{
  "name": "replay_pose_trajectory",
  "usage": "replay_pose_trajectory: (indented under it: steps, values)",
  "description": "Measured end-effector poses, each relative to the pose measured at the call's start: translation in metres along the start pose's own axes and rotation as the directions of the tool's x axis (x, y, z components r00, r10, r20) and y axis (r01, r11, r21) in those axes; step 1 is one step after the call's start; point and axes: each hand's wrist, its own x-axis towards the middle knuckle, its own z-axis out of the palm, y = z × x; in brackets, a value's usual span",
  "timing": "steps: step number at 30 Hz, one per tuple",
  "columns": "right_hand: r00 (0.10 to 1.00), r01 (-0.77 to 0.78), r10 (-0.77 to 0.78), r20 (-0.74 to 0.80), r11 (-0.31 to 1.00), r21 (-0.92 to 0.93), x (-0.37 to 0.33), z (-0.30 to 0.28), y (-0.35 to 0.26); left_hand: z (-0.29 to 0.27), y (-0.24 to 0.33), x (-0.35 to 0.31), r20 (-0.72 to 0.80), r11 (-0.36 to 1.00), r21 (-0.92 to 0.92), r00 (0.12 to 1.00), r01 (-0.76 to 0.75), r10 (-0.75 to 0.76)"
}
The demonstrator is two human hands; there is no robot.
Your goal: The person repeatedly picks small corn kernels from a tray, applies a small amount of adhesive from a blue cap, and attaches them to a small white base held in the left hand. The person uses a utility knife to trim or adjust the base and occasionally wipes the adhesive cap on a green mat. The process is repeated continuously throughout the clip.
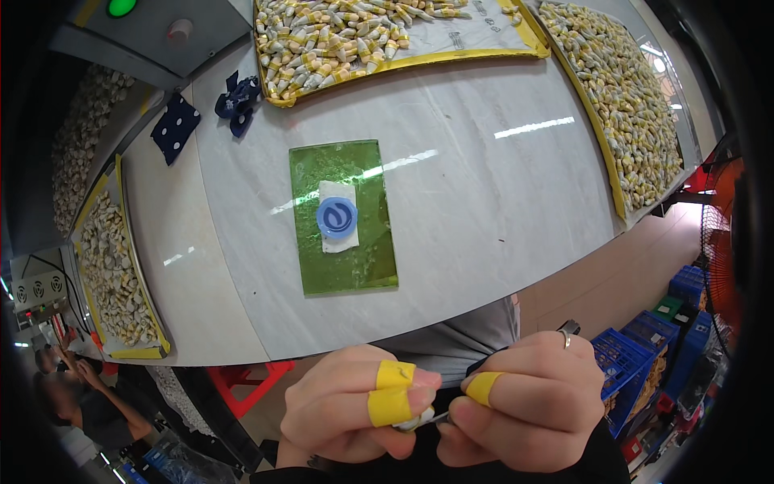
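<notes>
My left hand (pixel 347 407), with yellow tape round two fingers, is closed on a small whitish piece (pixel 415 421) just past the table's near edge. The fingers cover most of the piece. Beside it my right hand (pixel 528 403), ringed and with yellow tape on one finger, is closed on a thin metal tool (pixel 440 418). The tool's tip reaches toward the piece; a dark end (pixel 570 327) shows behind the knuckles. Beyond my hands, a small round blue dish (pixel 336 217) sits on a white paper piece (pixel 339 242) over a green rectangular mat (pixel 347 278).
Yellow-edged trays of small white-and-yellow pieces stand at the back (pixel 403 66) and right (pixel 609 161); another tray (pixel 145 353) is at left. Dotted dark cloth (pixel 175 129) lies by a grey machine (pixel 161 36). Blue crates (pixel 625 363) and an orange fan (pixel 726 234) are right. People sit lower left.
</notes>
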Motion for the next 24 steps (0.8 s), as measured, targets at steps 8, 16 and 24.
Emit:
replay_pose_trajectory:
  steps: [8,16,24]
  values:
    - [1.000,0.014,-0.014,0.011,0.999,0.037,0.0004,-0.0001,0.0002,0.0003,-0.0002,-0.0006,-0.004,1.000,-0.029,1.000,0.004,-0.005]
    - [1.000,-0.001,0.001,0.001,1.000,0.025,0.0011,0.0003,-0.0009,0.0012,-0.0020,0.0007,0.001,0.999,-0.049,1.000,-0.021,0.021]
    - [1.000,-0.006,0.006,-0.012,1.000,0.024,0.0004,0.0005,-0.0027,0.0025,-0.0021,0.0001,-0.005,0.997,-0.060,0.999,-0.043,0.043]
